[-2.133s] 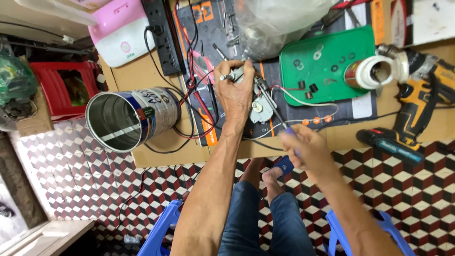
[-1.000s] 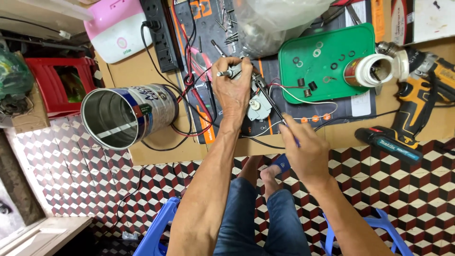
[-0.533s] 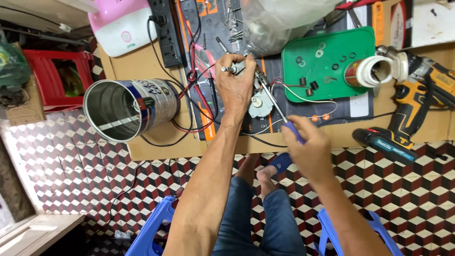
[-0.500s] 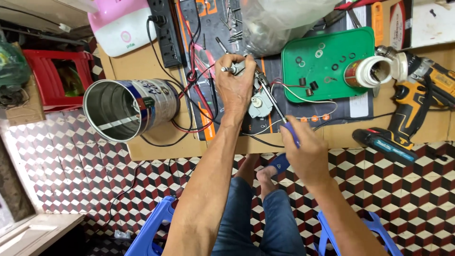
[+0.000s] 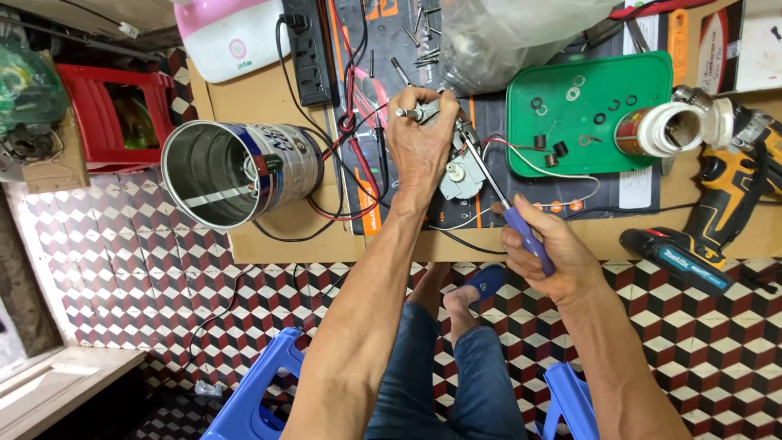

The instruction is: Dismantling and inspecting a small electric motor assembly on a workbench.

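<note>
Barely any shift vs half a sec ago: your right hand has slid a touch lower/right, screwdriver shaft still angled up into the small grey motor unit, so you're still working the same spot, no new step begun by the look of it. Left hand is closed round the motor unit, fingers wrapped over its top, holding it just above the dark work mat on the cardboard bench top; a metal pin pokes out past your knuckles. Right hand is fisted tight on the blue-purple handle, tip at the unit's right side; can't tell if it's seated in a screw, too small. Red + white wires run from the unit toward the green tray w/ washers and small black bits. Open tin can lies on its side well left of the hands. White jar sits at tray's right edge; yellow-black cordless drill far right, apart from both hands. Black power strip up top.
</note>
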